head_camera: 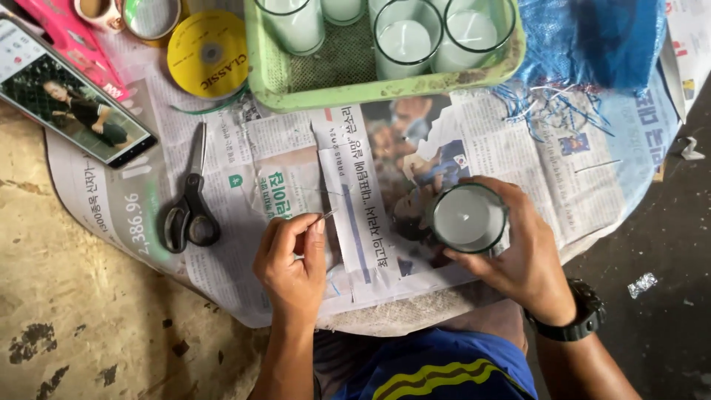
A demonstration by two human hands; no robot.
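A thin metal pin (326, 215) is pinched between the thumb and forefinger of the left hand (291, 261), the fingers closed tight on its near end while its tip points toward the right, just short of a glass candle (467, 218). That glass, filled with pale wax and showing a small dark wick spot at its centre, is cupped by the right hand (518, 255), the fingers wrapped most of the way round its wall and the base apparently resting on the newspaper (244, 185) spread over the work surface. A slip is judged the chief risk: the pin is slender and held only at its end, so it could be dropped onto the busy print and lost, or its point could skid off the hard wax toward the fingers curled round the rim. The glass itself sits close to the near edge of the surface and could be tipped off if the hold is loosened. Farther out, black-handled scissors (189, 207) lie to the left, a smartphone (74, 100) beyond them, a yellow tape roll (208, 53) and a green tray (385, 81) of more glass candles at the top.
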